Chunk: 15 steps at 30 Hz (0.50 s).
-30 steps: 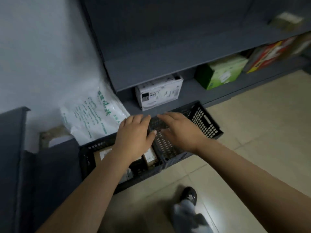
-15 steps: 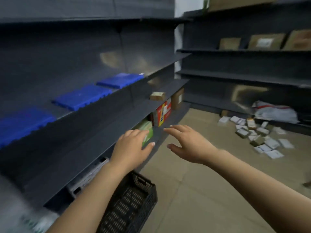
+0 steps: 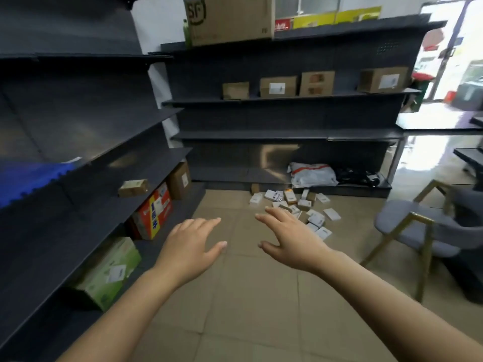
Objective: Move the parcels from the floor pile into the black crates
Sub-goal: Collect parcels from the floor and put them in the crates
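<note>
Small white and brown cardboard parcels (image 3: pixel 295 205) lying scattered in floor pile.
Left hand (image 3: pixel 189 248) and right hand (image 3: pixel 292 241) hovering, fingers spread, gripping nothing.

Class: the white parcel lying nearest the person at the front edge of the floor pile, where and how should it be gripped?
The white parcel lies flat and apart at the pile's near edge. Probably come from above with the empty right hand and pinch its two long edges.
</note>
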Motion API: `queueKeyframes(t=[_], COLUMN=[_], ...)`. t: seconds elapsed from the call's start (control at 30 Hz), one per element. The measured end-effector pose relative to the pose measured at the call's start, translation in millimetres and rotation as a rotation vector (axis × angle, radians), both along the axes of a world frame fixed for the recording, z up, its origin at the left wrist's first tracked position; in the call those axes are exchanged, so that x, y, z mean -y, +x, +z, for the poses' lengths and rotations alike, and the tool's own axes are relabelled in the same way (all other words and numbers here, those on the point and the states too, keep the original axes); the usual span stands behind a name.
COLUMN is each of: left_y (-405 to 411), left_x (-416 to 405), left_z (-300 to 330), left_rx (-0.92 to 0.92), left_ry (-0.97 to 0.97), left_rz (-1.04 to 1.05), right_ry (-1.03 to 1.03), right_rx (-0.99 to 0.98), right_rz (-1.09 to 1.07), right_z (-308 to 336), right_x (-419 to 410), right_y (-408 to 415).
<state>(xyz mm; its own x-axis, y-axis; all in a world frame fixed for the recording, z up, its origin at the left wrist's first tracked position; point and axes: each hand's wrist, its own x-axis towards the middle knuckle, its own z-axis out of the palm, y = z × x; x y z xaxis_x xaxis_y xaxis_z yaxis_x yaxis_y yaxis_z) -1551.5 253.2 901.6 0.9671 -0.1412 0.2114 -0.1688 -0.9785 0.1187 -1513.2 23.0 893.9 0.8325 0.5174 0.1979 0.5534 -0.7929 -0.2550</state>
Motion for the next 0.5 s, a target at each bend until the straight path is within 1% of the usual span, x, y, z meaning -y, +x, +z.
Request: queueKeyframes(t=[0.23, 0.5], left_y=[146.7, 313.0], left_x=[-0.2, -16.5], left_z=[-22.0, -27.0], left_rx=[-0.033, -0.09], left_ry=[-0.005, -0.004], left_rz=[-0.145, -0.292], right_ry=[-0.058, -0.084], right_rx=[-0.051, -0.096], right_rz=[-0.107, -0.243], right_z=[-28.5, -30.6], right_x=[11.6, 13.0], right_y=[121.1, 251.1])
